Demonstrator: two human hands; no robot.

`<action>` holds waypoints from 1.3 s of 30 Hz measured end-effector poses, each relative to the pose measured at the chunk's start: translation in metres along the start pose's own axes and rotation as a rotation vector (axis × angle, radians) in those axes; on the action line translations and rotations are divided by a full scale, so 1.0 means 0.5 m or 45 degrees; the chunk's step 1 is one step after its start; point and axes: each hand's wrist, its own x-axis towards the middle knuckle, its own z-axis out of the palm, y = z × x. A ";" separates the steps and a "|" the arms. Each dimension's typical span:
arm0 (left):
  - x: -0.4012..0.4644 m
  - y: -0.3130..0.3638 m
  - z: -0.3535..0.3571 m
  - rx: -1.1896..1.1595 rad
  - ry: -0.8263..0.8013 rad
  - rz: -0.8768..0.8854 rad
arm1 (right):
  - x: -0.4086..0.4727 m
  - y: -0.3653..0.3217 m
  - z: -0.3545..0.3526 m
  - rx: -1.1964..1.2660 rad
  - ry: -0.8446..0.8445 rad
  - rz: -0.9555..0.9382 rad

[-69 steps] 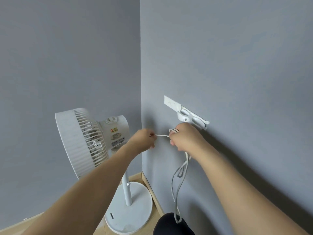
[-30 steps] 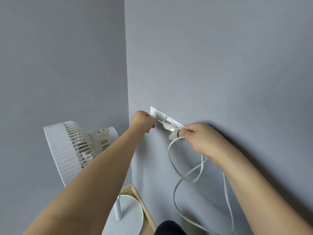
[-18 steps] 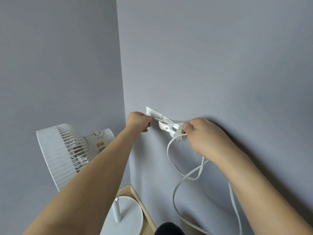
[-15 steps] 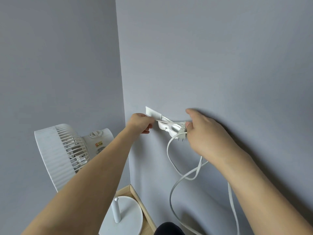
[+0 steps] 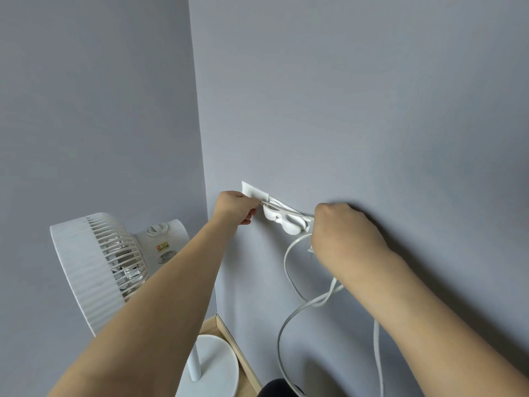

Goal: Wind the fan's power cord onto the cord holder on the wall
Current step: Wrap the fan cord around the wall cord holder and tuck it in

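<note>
Both hands, left [image 5: 233, 206] and right [image 5: 340, 224], grip the power cord [image 5: 289, 270] at the cord holder [image 5: 282, 220]; the fan [image 5: 97, 262] stands beside.

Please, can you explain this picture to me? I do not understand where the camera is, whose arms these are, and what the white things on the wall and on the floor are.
The camera sits on a person's head and looks at a grey wall. Both arms are that person's. The left hand pinches the white power cord at one end of the white cord holder fixed to the wall. The right hand grips the cord at the other end; the remainder hangs in loose loops. A white standing fan stands on the floor in the corner.
</note>
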 end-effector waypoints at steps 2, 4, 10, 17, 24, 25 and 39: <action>0.001 -0.005 0.003 0.016 -0.023 -0.001 | -0.001 -0.006 0.002 -0.097 0.002 -0.015; 0.001 -0.014 0.003 0.042 -0.073 -0.004 | -0.001 -0.004 0.011 -0.166 -0.032 -0.003; -0.014 -0.041 -0.009 0.095 -0.263 0.052 | -0.030 0.005 0.053 -0.182 -0.096 -0.003; -0.017 -0.079 -0.020 0.090 -0.312 0.084 | -0.028 0.022 0.141 0.002 -0.112 0.003; -0.005 -0.151 -0.066 0.268 -0.377 0.027 | 0.013 0.014 0.271 0.578 -0.304 0.139; -0.002 -0.158 -0.072 0.269 -0.376 0.027 | 0.023 0.009 0.286 0.700 -0.371 0.168; 0.058 -0.188 -0.106 0.566 -0.527 -0.190 | 0.183 -0.116 0.386 1.762 -0.438 0.866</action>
